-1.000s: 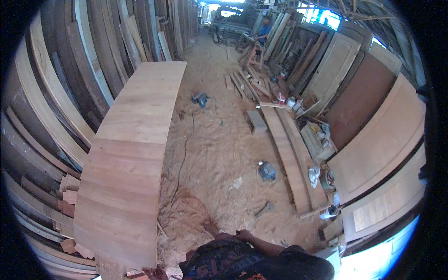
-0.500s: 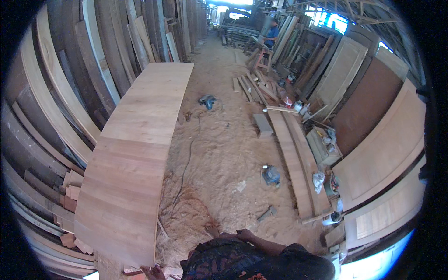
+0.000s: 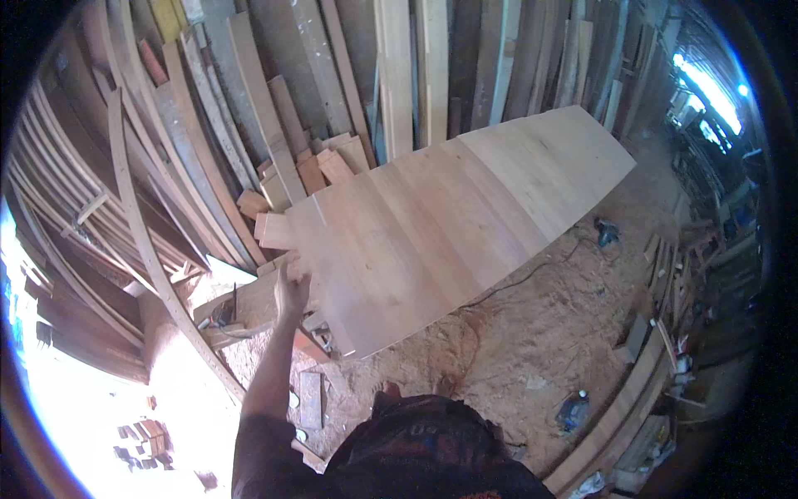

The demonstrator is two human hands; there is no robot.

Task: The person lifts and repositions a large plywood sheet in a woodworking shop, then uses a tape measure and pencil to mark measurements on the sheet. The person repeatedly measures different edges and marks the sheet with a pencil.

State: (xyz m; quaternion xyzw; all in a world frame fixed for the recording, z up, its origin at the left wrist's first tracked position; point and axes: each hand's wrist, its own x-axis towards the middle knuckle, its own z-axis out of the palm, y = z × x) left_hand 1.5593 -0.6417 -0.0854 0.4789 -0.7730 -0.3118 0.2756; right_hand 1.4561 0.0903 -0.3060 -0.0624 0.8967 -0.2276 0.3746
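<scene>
Left hand (image 3: 292, 293) at wood panel (image 3: 440, 229), near short edge; can't tell finger opening or grip; right hand hidden, ditto

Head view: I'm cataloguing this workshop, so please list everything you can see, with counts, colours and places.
Wooden panel: one, pale to reddish brown, centre
Dusty floor: one, brown, below the panel
Leaning boards: many, brown, grey and pale, beyond the panel
Offcuts: several, reddish tan, by the panel's far left corner
Power tools: two, dark blue, right and lower right
Cord: one, dark, near the panel's near edge
Block: one, grey, right
Long planks: at least two, brown, lower right
Right-edge clutter: too dim to count
Dark shirt: one, bottom
Feet: two, brown, above the shirt
Left hand: one, brown, at the panel's left end
</scene>
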